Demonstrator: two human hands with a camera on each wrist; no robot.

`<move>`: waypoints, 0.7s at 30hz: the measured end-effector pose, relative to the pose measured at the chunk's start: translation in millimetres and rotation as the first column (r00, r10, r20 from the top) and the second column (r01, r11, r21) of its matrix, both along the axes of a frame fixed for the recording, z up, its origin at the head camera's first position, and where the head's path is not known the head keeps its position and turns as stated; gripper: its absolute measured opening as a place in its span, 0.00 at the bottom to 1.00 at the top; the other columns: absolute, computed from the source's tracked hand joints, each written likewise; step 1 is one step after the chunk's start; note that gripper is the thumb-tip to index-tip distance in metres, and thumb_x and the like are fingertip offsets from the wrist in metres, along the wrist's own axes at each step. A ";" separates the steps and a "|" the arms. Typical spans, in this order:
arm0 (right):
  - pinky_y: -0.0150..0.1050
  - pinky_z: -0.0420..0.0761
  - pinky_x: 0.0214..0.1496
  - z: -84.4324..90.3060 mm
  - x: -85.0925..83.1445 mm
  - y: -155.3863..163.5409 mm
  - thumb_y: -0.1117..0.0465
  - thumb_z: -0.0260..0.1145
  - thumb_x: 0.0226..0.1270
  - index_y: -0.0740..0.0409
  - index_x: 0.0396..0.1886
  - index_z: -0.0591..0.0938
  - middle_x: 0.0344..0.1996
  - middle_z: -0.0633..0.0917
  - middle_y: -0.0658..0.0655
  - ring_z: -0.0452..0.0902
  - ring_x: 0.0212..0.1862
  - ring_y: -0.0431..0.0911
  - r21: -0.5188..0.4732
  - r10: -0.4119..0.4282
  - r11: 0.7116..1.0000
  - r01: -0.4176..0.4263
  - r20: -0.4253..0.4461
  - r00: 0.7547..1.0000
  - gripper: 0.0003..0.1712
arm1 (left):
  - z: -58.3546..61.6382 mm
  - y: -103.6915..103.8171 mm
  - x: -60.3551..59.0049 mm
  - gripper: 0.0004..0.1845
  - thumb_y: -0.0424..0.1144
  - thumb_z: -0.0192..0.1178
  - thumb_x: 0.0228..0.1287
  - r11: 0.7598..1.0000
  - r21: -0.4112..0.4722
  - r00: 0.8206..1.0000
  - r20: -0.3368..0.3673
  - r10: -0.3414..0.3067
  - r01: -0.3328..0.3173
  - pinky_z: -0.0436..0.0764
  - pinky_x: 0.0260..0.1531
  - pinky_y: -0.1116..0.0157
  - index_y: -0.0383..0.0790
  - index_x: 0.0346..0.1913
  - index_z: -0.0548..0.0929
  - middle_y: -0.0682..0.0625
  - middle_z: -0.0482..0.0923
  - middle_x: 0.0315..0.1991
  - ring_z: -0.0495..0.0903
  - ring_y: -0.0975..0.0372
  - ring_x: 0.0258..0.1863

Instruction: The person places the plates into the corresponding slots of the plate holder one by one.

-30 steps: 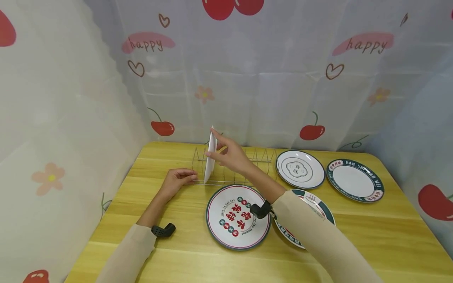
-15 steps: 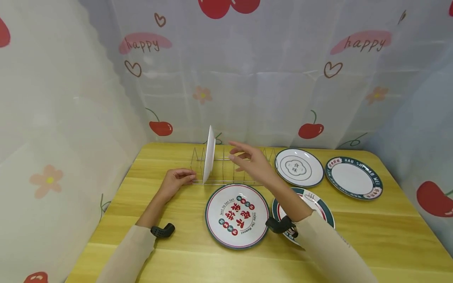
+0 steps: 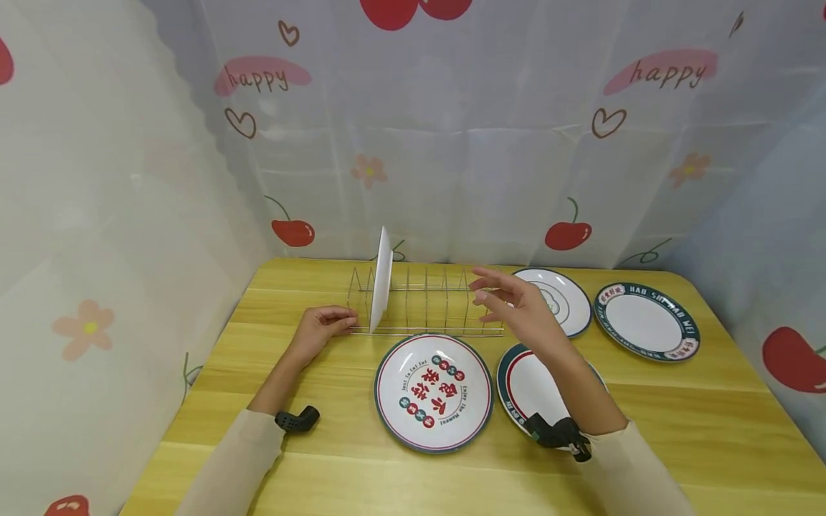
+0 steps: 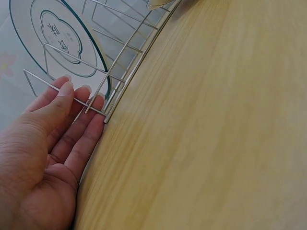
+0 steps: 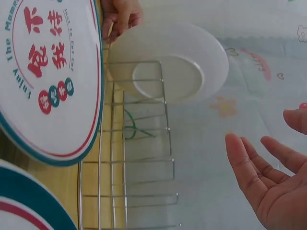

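A wire dish rack stands toward the back of the table, with one white plate upright in its left part. At the rack's left end my left hand holds the end wire, thumb on one side and fingers on the other, as the left wrist view shows. The plate's printed face is turned toward that hand. My right hand is over the rack's right end with nothing in it, its fingers apart and loosely bent. Behind it lies a white plate with a dark rim, partly hidden.
In front of the rack lies a plate with red lettering. To its right, a green-and-red-rimmed plate is partly covered by the right forearm. An oval green-rimmed plate lies at the far right. A printed curtain hangs behind the table.
My right hand has let go of the upright plate and moved right, to the rack's right end. The plate stays standing in the rack. My left hand has not moved.
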State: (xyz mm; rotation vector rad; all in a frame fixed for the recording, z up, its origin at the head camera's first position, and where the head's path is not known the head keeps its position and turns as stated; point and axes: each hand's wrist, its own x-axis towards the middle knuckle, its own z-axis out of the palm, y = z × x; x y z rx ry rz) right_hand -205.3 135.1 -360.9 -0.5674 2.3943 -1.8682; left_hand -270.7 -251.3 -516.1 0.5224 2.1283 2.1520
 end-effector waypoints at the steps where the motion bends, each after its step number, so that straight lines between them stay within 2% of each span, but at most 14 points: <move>1: 0.51 0.84 0.44 -3.3 -2.1 6.0 0.60 0.59 0.70 0.51 0.65 0.71 0.53 0.77 0.63 0.77 0.50 0.55 0.003 -0.016 1.000 0.016 0.000 1.000 0.24 | 1.8 0.6 0.8 0.10 0.25 0.59 0.61 1.000 0.004 1.000 0.000 0.000 0.000 0.84 0.40 0.56 0.21 0.44 0.81 0.28 0.79 0.43 0.84 0.50 0.39; 4: 0.45 0.85 0.44 -13.2 -8.6 24.5 0.55 0.60 0.70 0.48 0.64 0.73 0.53 0.78 0.60 0.77 0.49 0.54 -0.005 -0.071 0.997 0.071 -0.001 0.997 0.23 | 3.9 1.5 1.5 0.10 0.24 0.59 0.61 1.000 0.011 1.000 0.003 -0.001 0.001 0.84 0.40 0.56 0.20 0.44 0.80 0.27 0.78 0.43 0.84 0.49 0.39; 7: 0.42 0.85 0.43 -18.3 -12.1 41.1 0.50 0.60 0.68 0.46 0.63 0.73 0.53 0.79 0.58 0.77 0.49 0.55 -0.003 -0.129 0.992 0.129 0.000 0.992 0.24 | 0.6 1.3 0.3 0.10 0.24 0.59 0.61 1.000 0.004 1.000 0.008 0.007 -0.007 0.84 0.40 0.56 0.21 0.44 0.81 0.28 0.79 0.43 0.84 0.49 0.39; 11: 0.39 0.85 0.44 -17.7 -13.4 60.2 0.47 0.60 0.68 0.44 0.63 0.73 0.53 0.80 0.56 0.78 0.50 0.53 -0.010 -0.188 0.982 0.188 0.005 0.982 0.25 | -7.1 -0.2 -3.3 0.11 0.27 0.60 0.61 1.000 -0.016 1.000 0.004 0.019 -0.019 0.84 0.40 0.57 0.24 0.45 0.82 0.32 0.80 0.43 0.85 0.50 0.39; 15: 0.36 0.84 0.43 -14.9 -16.1 77.4 0.49 0.60 0.68 0.46 0.64 0.73 0.53 0.80 0.57 0.79 0.48 0.49 -0.031 -0.237 0.971 0.236 -0.023 0.971 0.25 | -11.6 -0.5 -6.2 0.12 0.29 0.61 0.61 1.000 -0.020 1.000 -0.021 0.020 -0.021 0.84 0.40 0.56 0.24 0.45 0.82 0.34 0.81 0.42 0.84 0.51 0.39; 21: 0.29 0.83 0.43 -16.3 -20.3 106.6 0.48 0.59 0.68 0.48 0.65 0.72 0.55 0.79 0.57 0.78 0.49 0.47 0.005 -0.361 0.933 0.361 -0.042 0.932 0.27 | -10.2 -0.4 -4.2 0.12 0.29 0.61 0.61 1.000 -0.009 1.000 -0.013 0.018 -0.018 0.84 0.41 0.56 0.23 0.45 0.81 0.32 0.80 0.43 0.84 0.50 0.39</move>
